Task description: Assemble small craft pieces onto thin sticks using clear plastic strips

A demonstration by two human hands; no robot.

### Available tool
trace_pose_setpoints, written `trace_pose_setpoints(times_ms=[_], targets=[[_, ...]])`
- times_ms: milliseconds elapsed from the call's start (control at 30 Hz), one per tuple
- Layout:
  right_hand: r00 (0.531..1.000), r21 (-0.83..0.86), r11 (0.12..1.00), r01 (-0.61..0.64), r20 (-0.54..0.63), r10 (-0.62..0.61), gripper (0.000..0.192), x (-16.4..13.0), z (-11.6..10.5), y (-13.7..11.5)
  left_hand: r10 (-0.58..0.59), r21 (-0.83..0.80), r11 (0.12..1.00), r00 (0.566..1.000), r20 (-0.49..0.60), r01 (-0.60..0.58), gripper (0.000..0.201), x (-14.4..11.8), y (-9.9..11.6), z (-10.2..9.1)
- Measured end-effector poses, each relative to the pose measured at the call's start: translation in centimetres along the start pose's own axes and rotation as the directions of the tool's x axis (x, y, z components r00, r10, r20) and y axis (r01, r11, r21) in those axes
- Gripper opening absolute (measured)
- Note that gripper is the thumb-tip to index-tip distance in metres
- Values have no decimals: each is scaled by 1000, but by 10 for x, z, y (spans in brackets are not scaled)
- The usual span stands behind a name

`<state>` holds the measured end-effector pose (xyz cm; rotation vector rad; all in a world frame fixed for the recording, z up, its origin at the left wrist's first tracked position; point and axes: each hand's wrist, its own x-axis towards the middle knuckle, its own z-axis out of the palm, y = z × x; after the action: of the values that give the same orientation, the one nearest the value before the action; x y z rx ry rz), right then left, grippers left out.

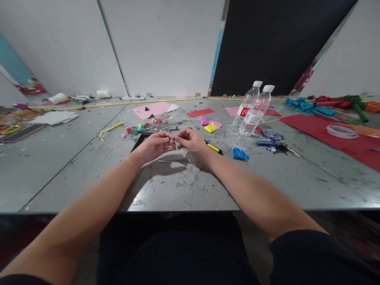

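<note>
Both of my hands meet over the middle of the grey table [184, 186]. My left hand [157, 143] and my right hand [190, 141] have their fingers pinched together on a small thin piece, maybe a wire or stick, too small to make out. Just beyond the fingertips lies a row of small pink and green clay pieces on thin sticks [148, 126]. A yellow and black marker [214, 148] lies right beside my right wrist.
Two plastic water bottles [254, 107] stand at the right. Near them lie scissors [271, 135], a blue clay lump [240, 154], a yellow clay block [209, 128] and pink clay [203, 120]. Pink paper [151, 109], red sheets [323, 130] and a tape ring [341, 131] lie around.
</note>
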<state>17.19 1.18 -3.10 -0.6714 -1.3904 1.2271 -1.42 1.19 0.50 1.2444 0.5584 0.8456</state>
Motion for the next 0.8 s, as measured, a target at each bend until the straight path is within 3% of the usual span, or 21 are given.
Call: trace_pose_setpoints(times_ms=[200,367,567,800], targets=[[994,-254,961,110,25,-108,49,0,-4,0,17,39,999,999,-37,-16,16,2,-3,-5],[978,-423,885,192,10,-207,38,-1,-5,0,56,167,985,992,-111,-37,21,2,-3,-1],[998,-267,963,33,-48,-47,39,6,-10,4,56,313,950,980,-190,6,21,3,-4,6],[998,-138,990,-23,-64,15,39,3,-5,3,83,369,929,975,-204,-2,21,4,-4,3]])
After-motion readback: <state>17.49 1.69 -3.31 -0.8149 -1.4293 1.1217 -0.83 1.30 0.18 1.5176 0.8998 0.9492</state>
